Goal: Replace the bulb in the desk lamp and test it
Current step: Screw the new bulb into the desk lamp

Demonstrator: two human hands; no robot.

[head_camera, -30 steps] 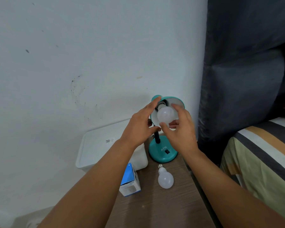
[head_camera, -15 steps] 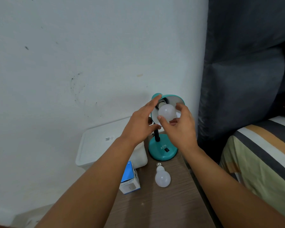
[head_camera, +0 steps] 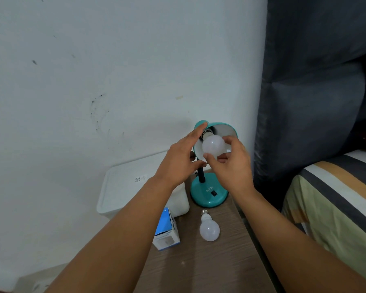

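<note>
A teal desk lamp (head_camera: 208,192) stands at the far end of a wooden table (head_camera: 209,263), its shade tilted toward me. A white bulb (head_camera: 212,145) sits at the socket inside the shade. My right hand (head_camera: 230,163) grips this bulb with thumb and fingers curled round it. My left hand (head_camera: 182,157) holds the left edge of the shade, index finger on top and thumb below. A second white bulb (head_camera: 208,228) lies loose on the table in front of the lamp base.
A blue and white bulb box (head_camera: 167,230) stands left of the loose bulb. Behind it is a white lidded plastic container (head_camera: 133,187) against the wall. A dark curtain (head_camera: 309,92) and a striped bed (head_camera: 336,199) are at the right.
My right hand's fingers have shifted round the bulb in the shade, thumb moving lower. The left hand has kept its hold on the shade.
</note>
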